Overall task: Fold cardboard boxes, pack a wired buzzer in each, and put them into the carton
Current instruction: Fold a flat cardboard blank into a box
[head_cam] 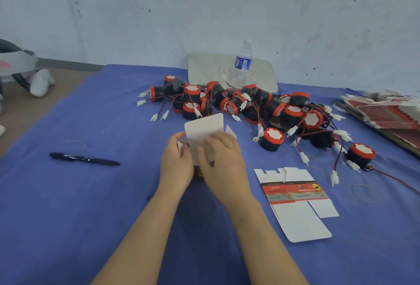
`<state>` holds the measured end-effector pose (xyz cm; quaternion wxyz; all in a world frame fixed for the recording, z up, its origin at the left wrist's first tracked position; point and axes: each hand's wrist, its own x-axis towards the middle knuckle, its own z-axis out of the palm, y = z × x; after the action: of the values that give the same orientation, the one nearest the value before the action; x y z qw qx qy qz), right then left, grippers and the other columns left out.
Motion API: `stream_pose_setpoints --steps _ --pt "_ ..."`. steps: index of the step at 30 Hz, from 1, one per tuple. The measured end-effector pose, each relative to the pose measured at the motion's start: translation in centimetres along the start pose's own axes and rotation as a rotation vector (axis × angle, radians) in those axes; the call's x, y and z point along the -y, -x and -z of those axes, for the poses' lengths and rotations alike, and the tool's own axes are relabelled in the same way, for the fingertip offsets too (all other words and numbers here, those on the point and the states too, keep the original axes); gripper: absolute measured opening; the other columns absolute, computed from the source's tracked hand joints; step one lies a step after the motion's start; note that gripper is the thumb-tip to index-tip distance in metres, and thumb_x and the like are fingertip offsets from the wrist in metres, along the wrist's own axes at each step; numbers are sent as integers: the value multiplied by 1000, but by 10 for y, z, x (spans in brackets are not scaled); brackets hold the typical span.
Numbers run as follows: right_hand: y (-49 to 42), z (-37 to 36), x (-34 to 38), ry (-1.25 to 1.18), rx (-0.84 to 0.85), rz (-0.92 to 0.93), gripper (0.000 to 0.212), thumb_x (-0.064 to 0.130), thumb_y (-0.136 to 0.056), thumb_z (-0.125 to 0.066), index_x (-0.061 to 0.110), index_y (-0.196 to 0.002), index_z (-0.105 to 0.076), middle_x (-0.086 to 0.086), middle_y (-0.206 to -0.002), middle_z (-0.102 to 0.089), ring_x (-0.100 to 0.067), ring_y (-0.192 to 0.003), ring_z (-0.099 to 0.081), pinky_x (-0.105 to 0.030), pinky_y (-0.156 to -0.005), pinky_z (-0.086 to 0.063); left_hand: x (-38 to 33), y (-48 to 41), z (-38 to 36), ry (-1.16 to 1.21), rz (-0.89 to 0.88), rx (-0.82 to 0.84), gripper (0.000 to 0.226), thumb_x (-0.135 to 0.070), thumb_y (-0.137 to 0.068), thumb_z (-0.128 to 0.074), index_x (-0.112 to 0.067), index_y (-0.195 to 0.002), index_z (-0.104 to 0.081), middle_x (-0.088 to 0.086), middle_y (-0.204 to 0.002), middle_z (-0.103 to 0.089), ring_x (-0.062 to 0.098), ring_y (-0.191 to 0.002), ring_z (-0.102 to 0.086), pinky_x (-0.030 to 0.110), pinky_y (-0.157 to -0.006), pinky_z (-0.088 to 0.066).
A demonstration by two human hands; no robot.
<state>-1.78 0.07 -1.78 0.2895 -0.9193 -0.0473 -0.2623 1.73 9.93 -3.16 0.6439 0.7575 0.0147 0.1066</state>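
1. Left hand [176,162] and right hand [223,162] grip the half-folded box [203,129] at centre.
2. Loose buzzers [250,107] lie heaped at 1 o'clock; flat blank [295,205] at 4 o'clock.
3. Packing appears not yet begun; carton unseen.

- The table cover [91,205] is blue woven cloth, matt and softly creased.
- The half-folded box [203,128] is thin cardboard; the inner face that shows is plain white and matt.
- The flat box blank [302,223] is the same white card, with a smooth printed band in red and grey.
- The buzzers [271,140] have black and red plastic bodies with a slight gloss, topped in matt white.
- Their wires [395,178] are thin and plastic-coated, ending in white plastic plugs [334,178].
- The water bottle [243,64] is clear ribbed plastic with a glossy label.
- The pen [84,159] is glossy black plastic.
- The wall [204,12] is matt, blotchy paint.
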Motion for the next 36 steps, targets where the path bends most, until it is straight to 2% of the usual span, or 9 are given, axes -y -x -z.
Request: stream_pose_setpoints --steps 5,8,11,14,18,24,28,33,36 --pt "-4 6 -9 -10 -57 -213 39 0 -94 -46 4 -132 -52 -6 -154 -25 -20 -137 -31 -16 -98 -31 4 4 -7 -92 -59 21 48 0 -94 -37 -22 -137 -39 -9 -97 -59 6 -78 -53 7 -56 -41" --pt "-8 10 -20 52 -69 -350 36 6 -98 -40 5 -130 -55 -11 -147 -40 -23 -131 -40 -19 -90 -30 1 6 -8 -87 -47 22 42 -2 -96 -37 -21 -132 -43 -6 -108 -62 4 -80 -54 4 -54 -39" --pt "-6 13 -26 209 -113 -384 33 13 -96 -44 14 -123 -63 -11 -113 -64 -27 -116 -44 -25 -83 -31 3 8 -11 -245 -57 31 36 -10 -100 -33 -14 -132 -49 5 -138 -51 19 -117 -51 15 -88 -43" --pt "-5 16 -30 184 -34 -419 32 20 -96 -44 16 -124 -59 -8 -101 -66 -27 -100 -52 -32 -79 -37 8 9 -11 -651 -12 142 43 -27 -104 -23 -11 -136 -46 11 -160 -10 28 -144 -17 42 -115 -19" --pt "-4 11 -31 97 80 -438 33 22 -96 -43 20 -128 -47 -2 -79 -53 -22 -74 -47 -30 -61 -34 14 8 -11 -828 100 367 70 -52 -98 -3 -10 -151 -21 4 -162 -3 20 -148 5 48 -115 11" --pt "-9 11 -30 -137 -42 -417 30 40 -96 -47 15 -110 -59 -2 -106 -65 -13 -87 -50 -26 -69 -37 3 4 -7 -452 -54 140 54 -44 -100 -33 -22 -149 -28 4 -159 -14 23 -146 -13 48 -118 -10" --pt "-10 13 -29 -371 -173 -467 45 59 -92 -40 25 -118 -54 5 -94 -69 -20 -99 -60 -42 -93 -46 -11 10 -4 -127 -202 -2 57 -69 -86 -37 -22 -95 -68 -7 -110 -66 13 -111 -56 42 -104 -38" --pt "-9 13 -28 -269 -110 -442 46 58 -94 -38 23 -76 -62 7 -77 -64 -15 -78 -57 -36 -79 -48 -7 11 -3 -149 -188 35 38 -51 -92 -49 -19 -76 -62 -10 -75 -65 5 -76 -59 14 -60 -42" --pt "-11 14 -31 -271 -73 -430 43 55 -94 -42 20 -84 -65 10 -79 -62 -10 -78 -56 -31 -73 -47 -8 11 -3 -97 -187 63 41 -54 -91 -47 -21 -71 -60 -11 -65 -63 3 -67 -57 12 -53 -40"
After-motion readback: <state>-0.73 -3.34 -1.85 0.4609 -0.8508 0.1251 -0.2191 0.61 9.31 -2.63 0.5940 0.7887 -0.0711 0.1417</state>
